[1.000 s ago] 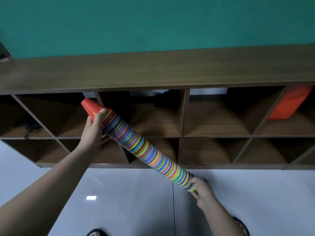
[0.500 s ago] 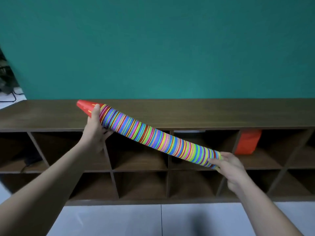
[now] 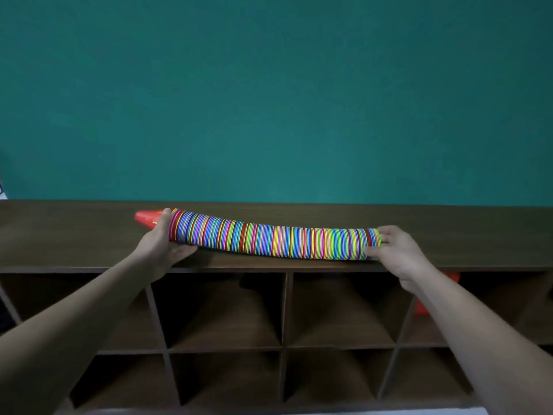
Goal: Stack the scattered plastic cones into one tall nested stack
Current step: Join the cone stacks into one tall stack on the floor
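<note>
Lying sideways along the wooden counter is one long nested stack of striped cones, too many to count, its red tip cone pointing left. Two hands hold it. The left hand curls its fingers under the narrow end, thumb over the top, and the right hand wraps its fingers on the wide end. Below are two rows of cubbies. One orange-red object shows partly behind the right forearm. A teal wall stands behind.

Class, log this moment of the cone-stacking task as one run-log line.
cone stack: sideways on shelf top | left hand: grips red-tip end | right hand: grips wide end
</note>
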Demonstrator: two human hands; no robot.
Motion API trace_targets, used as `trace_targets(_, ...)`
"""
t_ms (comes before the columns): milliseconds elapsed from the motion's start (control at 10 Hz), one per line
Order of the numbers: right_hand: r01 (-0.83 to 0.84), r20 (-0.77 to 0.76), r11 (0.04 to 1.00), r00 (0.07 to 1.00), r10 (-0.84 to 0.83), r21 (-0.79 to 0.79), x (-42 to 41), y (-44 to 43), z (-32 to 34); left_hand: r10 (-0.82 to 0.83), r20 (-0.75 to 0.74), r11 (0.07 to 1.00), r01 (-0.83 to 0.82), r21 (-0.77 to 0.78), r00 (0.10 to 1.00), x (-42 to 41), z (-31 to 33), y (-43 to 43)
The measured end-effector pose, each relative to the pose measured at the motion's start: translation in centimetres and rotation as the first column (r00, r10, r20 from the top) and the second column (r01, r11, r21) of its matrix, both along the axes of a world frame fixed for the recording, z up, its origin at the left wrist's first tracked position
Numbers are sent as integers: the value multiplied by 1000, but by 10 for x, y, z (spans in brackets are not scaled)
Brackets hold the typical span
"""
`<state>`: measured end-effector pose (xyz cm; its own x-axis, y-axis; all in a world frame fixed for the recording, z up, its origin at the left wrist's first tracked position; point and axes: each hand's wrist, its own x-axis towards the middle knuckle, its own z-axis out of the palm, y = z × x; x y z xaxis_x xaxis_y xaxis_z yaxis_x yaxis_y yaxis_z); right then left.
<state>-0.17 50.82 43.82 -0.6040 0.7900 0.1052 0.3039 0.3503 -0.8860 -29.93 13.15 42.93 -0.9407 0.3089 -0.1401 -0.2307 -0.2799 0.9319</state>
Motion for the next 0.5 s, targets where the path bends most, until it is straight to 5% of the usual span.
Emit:
trace_targets(300, 20, 145, 951, 987, -68, 310, -25, 4, -19, -27, -81, 891, -13, -453, 996, -21, 2, -11)
trace_targets(400, 6, 178, 915, 980, -85, 404, -26, -1, -27, -23, -117, 721, -65, -690, 993, -25, 3, -16)
trace_targets(500, 26, 174, 889, 978, -118, 458, -24, -2, -34, -119, -495, 423, -406, -810, 861, -33, -2, -23)
